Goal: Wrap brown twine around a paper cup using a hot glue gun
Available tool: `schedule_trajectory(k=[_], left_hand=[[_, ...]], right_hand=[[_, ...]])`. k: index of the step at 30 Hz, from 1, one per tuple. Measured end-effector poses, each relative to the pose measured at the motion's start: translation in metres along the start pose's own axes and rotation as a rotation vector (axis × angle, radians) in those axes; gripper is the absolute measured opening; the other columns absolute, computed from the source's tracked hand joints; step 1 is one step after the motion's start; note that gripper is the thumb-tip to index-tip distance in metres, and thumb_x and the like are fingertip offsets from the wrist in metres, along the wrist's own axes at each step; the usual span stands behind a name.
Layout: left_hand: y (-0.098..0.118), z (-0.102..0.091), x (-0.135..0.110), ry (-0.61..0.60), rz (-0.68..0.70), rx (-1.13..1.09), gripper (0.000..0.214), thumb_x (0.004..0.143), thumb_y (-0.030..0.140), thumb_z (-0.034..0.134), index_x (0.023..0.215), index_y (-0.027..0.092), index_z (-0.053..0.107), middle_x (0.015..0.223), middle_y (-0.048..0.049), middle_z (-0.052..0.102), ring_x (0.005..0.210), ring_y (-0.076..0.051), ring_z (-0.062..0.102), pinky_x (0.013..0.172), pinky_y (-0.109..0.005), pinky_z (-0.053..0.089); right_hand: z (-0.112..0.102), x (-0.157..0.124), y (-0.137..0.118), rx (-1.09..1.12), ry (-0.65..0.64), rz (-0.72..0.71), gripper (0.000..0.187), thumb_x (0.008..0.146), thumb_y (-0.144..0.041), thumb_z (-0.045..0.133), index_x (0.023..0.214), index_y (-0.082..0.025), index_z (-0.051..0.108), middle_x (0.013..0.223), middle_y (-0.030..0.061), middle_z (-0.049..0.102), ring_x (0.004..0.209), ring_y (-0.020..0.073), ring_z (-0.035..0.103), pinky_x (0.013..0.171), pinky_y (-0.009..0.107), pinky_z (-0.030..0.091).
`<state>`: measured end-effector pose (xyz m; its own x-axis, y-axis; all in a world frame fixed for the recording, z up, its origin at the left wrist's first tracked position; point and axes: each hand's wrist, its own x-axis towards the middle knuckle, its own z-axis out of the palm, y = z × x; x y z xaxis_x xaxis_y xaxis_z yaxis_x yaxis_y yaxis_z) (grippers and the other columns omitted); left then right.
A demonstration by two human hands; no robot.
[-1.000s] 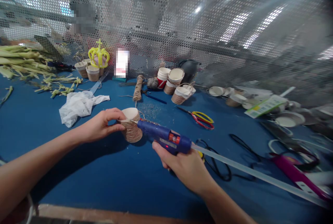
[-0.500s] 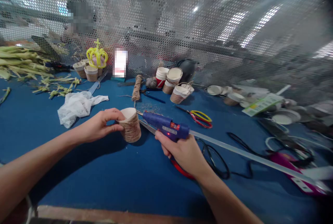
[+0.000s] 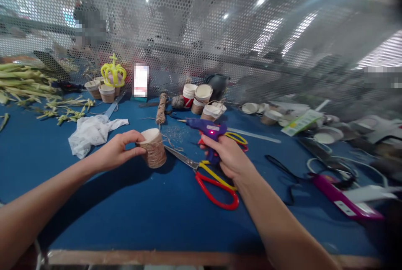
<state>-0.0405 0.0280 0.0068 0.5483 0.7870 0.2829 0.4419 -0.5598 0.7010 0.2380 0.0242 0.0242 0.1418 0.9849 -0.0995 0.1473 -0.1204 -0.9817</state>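
Between thumb and fingers, my left hand (image 3: 121,148) pinches the rim of a paper cup (image 3: 154,149) wrapped in twine, which is tilted over the blue table (image 3: 138,219). My right hand (image 3: 228,157) is closed round the handle of a blue glue gun (image 3: 207,129); its nozzle points left and a red light glows on its side. A clear glue stick (image 3: 254,135) extends from the back of the gun. Under the right hand lie large scissors (image 3: 216,192) with red and yellow handles, blades towards the cup. A twine bundle (image 3: 161,109) lies behind the cup, a loose strand trailing from it.
Crumpled white cloth (image 3: 91,134) lies left, near green plant stalks (image 3: 25,79). Several wrapped cups (image 3: 213,111) and a yellow crown (image 3: 113,74) stand at the back before a perforated metal screen (image 3: 176,31). A magenta power strip (image 3: 345,199) with cables is at right.
My right hand has drawn the glue gun up and away from the cup, uncovering the scissors. The left hand still holds the cup, now tilted slightly more.
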Motion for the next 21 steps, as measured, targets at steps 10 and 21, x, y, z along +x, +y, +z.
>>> schedule_trajectory(k=[10,21], left_hand=[[0.003,-0.004,0.000,-0.005,-0.020,0.006,0.019,0.082,0.031,0.048,0.084,0.014,0.056,0.089,-0.0065,0.060,0.087,-0.019,0.056,0.080,-0.031,0.043],[0.013,-0.001,-0.001,-0.075,-0.050,-0.174,0.022,0.081,0.032,0.051,0.084,0.012,0.059,0.086,-0.0056,0.062,0.085,-0.018,0.056,0.080,-0.029,0.043]], right_hand=[[0.002,0.042,0.026,-0.415,0.021,0.116,0.031,0.088,-0.031,0.051,0.115,-0.016,0.051,0.113,0.0075,0.056,0.092,0.0184,0.058,0.076,0.039,0.050],[0.030,-0.016,-0.017,-0.697,-0.216,-0.551,0.021,0.077,-0.028,0.063,0.096,-0.019,0.062,0.105,0.0058,0.061,0.101,0.0194,0.055,0.091,0.032,0.040]])
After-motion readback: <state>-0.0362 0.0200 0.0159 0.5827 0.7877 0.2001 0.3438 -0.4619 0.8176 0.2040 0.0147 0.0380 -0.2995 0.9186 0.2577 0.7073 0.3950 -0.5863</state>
